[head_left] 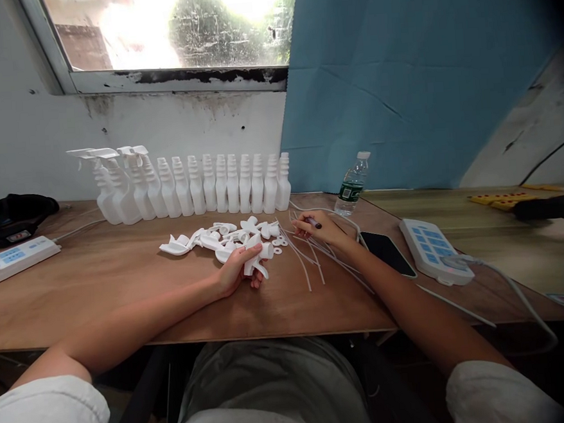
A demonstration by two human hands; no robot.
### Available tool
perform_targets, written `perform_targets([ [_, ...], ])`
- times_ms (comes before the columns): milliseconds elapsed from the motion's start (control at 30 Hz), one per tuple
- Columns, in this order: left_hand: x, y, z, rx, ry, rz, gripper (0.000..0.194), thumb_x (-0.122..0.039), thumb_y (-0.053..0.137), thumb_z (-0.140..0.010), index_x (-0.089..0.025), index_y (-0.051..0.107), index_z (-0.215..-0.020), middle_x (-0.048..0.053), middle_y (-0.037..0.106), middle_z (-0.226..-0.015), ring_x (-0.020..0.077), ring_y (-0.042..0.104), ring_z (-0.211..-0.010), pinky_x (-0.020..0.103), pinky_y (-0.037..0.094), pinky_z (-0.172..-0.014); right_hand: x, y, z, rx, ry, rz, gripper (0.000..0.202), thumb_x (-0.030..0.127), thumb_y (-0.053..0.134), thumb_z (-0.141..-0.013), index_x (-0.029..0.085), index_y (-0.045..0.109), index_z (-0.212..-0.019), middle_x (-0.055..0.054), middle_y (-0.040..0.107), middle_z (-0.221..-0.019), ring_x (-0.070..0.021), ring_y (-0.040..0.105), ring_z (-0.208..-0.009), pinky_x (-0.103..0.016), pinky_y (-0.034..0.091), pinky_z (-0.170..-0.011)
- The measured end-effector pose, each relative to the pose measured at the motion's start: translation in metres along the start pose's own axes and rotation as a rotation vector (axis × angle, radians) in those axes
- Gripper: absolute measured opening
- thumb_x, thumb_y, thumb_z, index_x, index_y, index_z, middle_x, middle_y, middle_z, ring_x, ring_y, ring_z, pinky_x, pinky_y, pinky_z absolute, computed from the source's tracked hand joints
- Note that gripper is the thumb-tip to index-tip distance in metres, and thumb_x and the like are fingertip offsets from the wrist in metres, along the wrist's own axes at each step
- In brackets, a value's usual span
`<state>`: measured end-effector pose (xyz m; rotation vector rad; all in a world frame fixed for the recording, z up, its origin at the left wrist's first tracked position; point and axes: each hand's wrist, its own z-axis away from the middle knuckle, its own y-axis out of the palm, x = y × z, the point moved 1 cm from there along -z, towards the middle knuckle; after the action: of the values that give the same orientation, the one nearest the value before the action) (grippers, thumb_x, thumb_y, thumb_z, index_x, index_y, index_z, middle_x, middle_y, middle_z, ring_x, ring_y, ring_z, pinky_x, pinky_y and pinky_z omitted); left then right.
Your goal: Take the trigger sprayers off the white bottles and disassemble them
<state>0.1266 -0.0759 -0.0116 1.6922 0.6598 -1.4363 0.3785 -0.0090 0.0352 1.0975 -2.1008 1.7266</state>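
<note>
My left hand (235,271) is closed around a white trigger spray head (256,257), held just above the table with its lever pointing down. To the right, my right hand (326,229) grips a dark pen (314,223), its end poking out between the fingers. The fingertips are over thin white tubes (314,261) that lie loosely on the wood; whether they pinch one I cannot tell. Between the hands and behind them lies a heap of more spray heads (211,237). A few small white washers (277,243) rest at the heap's right edge.
A row of white spray bottles (196,190) stands along the wall, the leftmost with spray heads on. On the right are a water bottle (351,184), a phone (387,253) and a power strip (434,252). Another power strip (19,261) and a black item (14,217) lie left.
</note>
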Motion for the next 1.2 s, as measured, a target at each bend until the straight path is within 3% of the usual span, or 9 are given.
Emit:
perform_targets([
  [167,0.000,-0.001,0.000,0.006,0.006,-0.001,0.047,-0.059,0.058,-0.081,-0.013,0.055,-0.077,0.005,0.059,-0.051,0.0140,0.051,-0.038,0.023,0.038,-0.038,-0.021,-0.001,-0.008,-0.142,0.066,0.366,0.014,0.029,0.054,-0.082,0.018,0.061,-0.078,-0.008,0.069,-0.080,-0.0187,0.059,-0.072,-0.025,0.038,-0.065],
  [300,0.000,-0.001,0.000,0.013,0.013,0.000,0.046,-0.058,0.056,-0.082,-0.012,0.055,-0.078,0.005,0.059,-0.051,0.0140,0.051,-0.038,0.023,0.037,-0.038,-0.025,-0.005,-0.009,-0.025,0.132,0.594,0.009,0.015,0.056,-0.072,0.018,0.061,-0.079,-0.010,0.069,-0.081,-0.0207,0.058,-0.073,-0.027,0.031,-0.061],
  [400,-0.001,0.000,0.000,0.006,0.011,0.001,0.045,-0.058,0.057,-0.082,-0.012,0.055,-0.079,0.005,0.059,-0.051,0.0141,0.051,-0.037,0.023,0.037,-0.038,-0.022,-0.006,-0.007,0.053,0.134,0.654,0.011,0.012,0.053,-0.072,0.017,0.062,-0.076,-0.010,0.068,-0.078,-0.0200,0.057,-0.070,-0.027,0.028,-0.059],
  [633,0.000,0.000,0.000,0.003,0.003,-0.001,0.046,-0.058,0.058,-0.081,-0.013,0.054,-0.078,0.005,0.059,-0.051,0.0139,0.052,-0.038,0.023,0.038,-0.038,-0.027,-0.008,-0.009,0.163,0.200,0.468,0.003,0.019,0.063,-0.068,0.017,0.063,-0.069,-0.007,0.070,-0.070,-0.0173,0.059,-0.064,-0.024,0.034,-0.054],
  [767,0.000,0.000,-0.001,0.002,0.006,-0.005,0.046,-0.058,0.058,-0.081,-0.013,0.055,-0.078,0.005,0.059,-0.050,0.0139,0.051,-0.037,0.023,0.037,-0.038,-0.025,-0.011,-0.008,0.248,0.259,0.257,0.017,0.031,0.062,-0.075,0.017,0.058,-0.067,-0.005,0.067,-0.059,-0.0146,0.056,-0.053,-0.024,0.035,-0.051],
  [867,0.000,0.000,0.000,0.004,0.004,0.001,0.045,-0.057,0.057,-0.082,-0.012,0.055,-0.078,0.005,0.059,-0.050,0.0139,0.051,-0.037,0.023,0.037,-0.037,-0.018,-0.009,-0.006,0.110,0.256,0.288,0.032,0.049,0.060,-0.078,0.017,0.056,-0.074,-0.007,0.068,-0.067,-0.0156,0.057,-0.056,-0.025,0.034,-0.052],
  [967,-0.001,0.001,0.001,0.007,0.007,0.001,0.044,-0.056,0.057,-0.083,-0.012,0.055,-0.078,0.005,0.059,-0.050,0.0138,0.051,-0.037,0.023,0.037,-0.037,-0.011,-0.002,-0.003,-0.019,0.267,0.392,0.046,0.061,0.062,-0.072,0.018,0.056,-0.089,-0.009,0.068,-0.080,-0.0192,0.059,-0.064,-0.026,0.035,-0.053],
  [1100,-0.003,0.002,0.001,0.003,0.013,0.003,0.044,-0.055,0.057,-0.083,-0.012,0.054,-0.077,0.005,0.058,-0.050,0.0137,0.050,-0.037,0.023,0.036,-0.037,-0.003,0.011,0.001,0.003,0.246,0.485,0.062,0.062,0.066,-0.067,0.014,0.053,-0.105,-0.015,0.068,-0.091,-0.0255,0.063,-0.077,-0.027,0.036,-0.059],
  [1200,-0.003,0.002,0.001,0.004,0.014,0.005,0.043,-0.055,0.057,-0.083,-0.013,0.054,-0.077,0.005,0.058,-0.049,0.0138,0.050,-0.037,0.023,0.036,-0.037,0.000,0.016,0.002,0.047,0.213,0.506,0.059,0.058,0.068,-0.068,0.015,0.054,-0.106,-0.016,0.068,-0.102,-0.0278,0.063,-0.085,-0.027,0.037,-0.062],
])
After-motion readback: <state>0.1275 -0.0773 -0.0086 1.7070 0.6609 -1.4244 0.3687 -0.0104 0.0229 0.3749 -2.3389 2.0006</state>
